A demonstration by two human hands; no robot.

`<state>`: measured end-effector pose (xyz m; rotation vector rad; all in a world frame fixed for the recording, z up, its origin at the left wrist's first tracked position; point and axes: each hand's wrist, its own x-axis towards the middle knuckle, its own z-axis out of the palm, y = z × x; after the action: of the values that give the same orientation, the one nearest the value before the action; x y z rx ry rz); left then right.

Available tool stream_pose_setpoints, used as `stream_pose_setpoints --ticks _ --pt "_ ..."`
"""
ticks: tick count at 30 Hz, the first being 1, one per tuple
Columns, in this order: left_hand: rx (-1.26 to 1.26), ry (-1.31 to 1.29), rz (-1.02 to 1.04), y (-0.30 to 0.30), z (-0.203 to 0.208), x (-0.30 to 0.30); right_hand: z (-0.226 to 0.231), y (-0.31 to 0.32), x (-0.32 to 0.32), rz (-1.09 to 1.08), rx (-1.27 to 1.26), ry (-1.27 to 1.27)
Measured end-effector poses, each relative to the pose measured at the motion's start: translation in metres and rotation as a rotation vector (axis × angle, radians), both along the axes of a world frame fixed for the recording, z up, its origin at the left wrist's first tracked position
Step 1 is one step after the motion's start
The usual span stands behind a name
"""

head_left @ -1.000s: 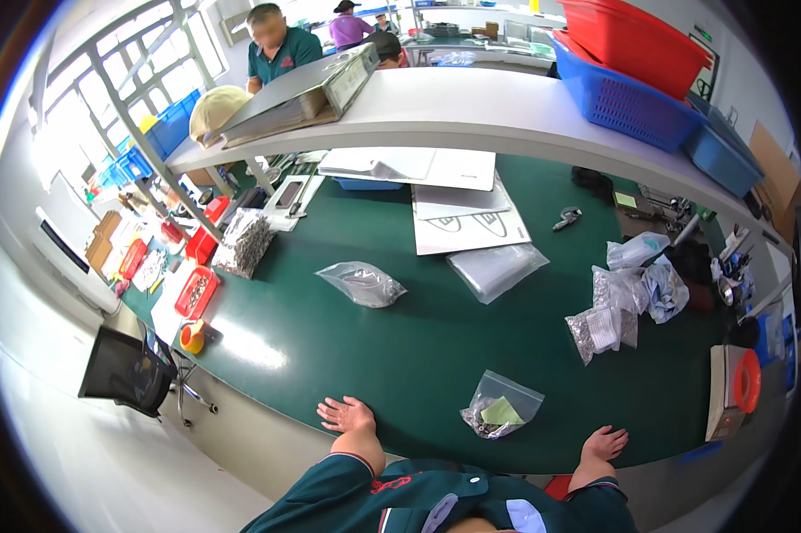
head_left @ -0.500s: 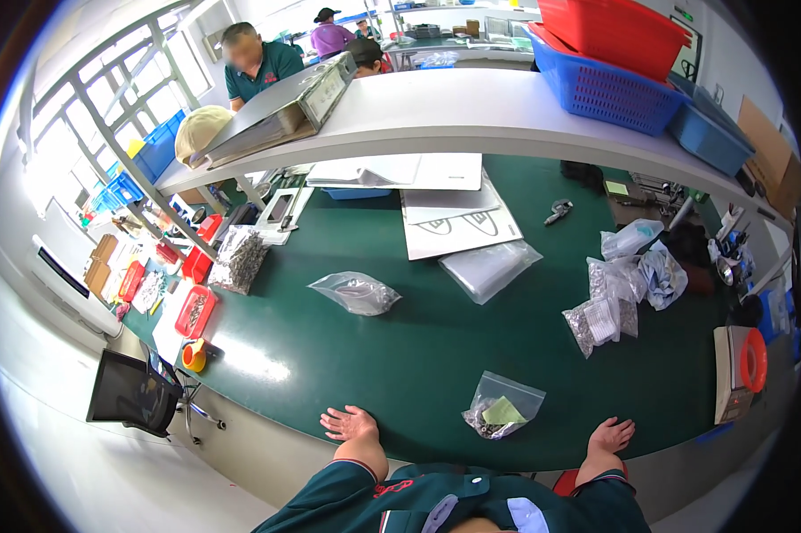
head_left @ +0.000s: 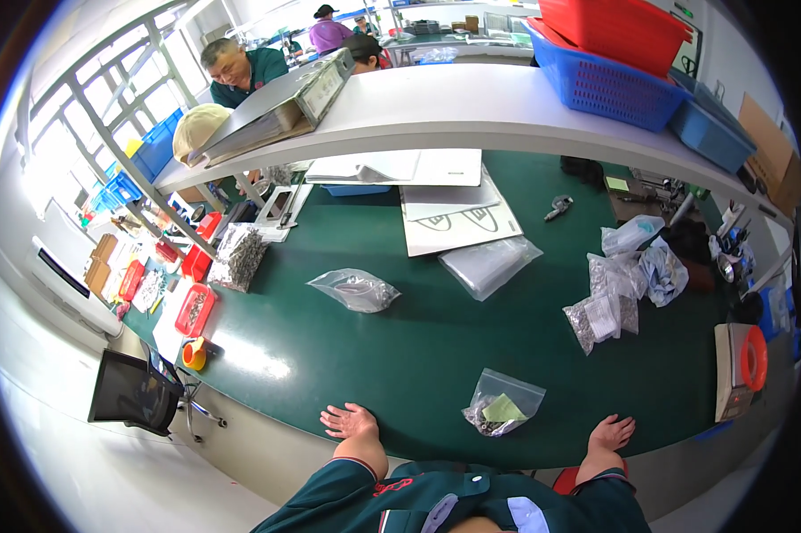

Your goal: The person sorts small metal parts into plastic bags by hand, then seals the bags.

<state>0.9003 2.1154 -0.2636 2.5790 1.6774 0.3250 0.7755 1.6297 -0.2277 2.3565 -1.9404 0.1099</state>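
Observation:
My left hand point(head_left: 349, 421) lies flat on the near edge of the green table point(head_left: 329, 355), fingers spread, with nothing in it. Further right, my right hand point(head_left: 611, 433) also rests on the near edge, fingers apart and holding nothing. Between the two, closer to the right hand, is a clear zip bag point(head_left: 522, 397) with small metal parts and a yellow-green paper slip point(head_left: 504, 408) in it. Another clear plastic bag point(head_left: 356, 290) lies mid-table; what it holds is hard to make out. Neither hand touches a bag.
A white shelf point(head_left: 454, 98) spans the table's far side, bearing a binder point(head_left: 281, 111) and blue and red baskets point(head_left: 605, 80). Filled bags point(head_left: 605, 302) and a scale point(head_left: 732, 373) stand right. Red trays point(head_left: 194, 311) line the left. A person point(head_left: 241, 71) leans in behind the shelf.
The person behind the shelf has lowered and leaned to the left, and a hand now shows beneath the shelf. My hands and the bags stay where they were.

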Motion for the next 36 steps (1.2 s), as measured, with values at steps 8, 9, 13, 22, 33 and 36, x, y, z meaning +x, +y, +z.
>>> stream_pose_setpoints --ticks 8,9,13,22,33,36 --pt "-0.043 0.018 0.012 -0.009 0.02 0.003 -0.005 -0.005 -0.004 -0.007 -0.007 0.047" --pt "-0.027 0.007 -0.004 -0.009 0.02 0.003 -0.005 -0.005 -0.003 0.028 -0.015 0.054" --pt "-0.013 -0.027 -0.017 -0.004 0.016 0.001 -0.005 -0.002 0.002 0.009 -0.022 0.087" --pt "-0.024 -0.05 -0.029 -0.005 0.02 0.0 0.0 0.001 0.003 -0.034 0.022 0.123" --pt "-0.041 -0.046 -0.023 -0.005 0.017 0.002 -0.014 -0.011 0.0 -0.025 0.021 0.11" --pt "-0.045 -0.046 -0.019 -0.005 0.017 0.002 -0.018 -0.013 -0.001 -0.022 -0.018 0.11"
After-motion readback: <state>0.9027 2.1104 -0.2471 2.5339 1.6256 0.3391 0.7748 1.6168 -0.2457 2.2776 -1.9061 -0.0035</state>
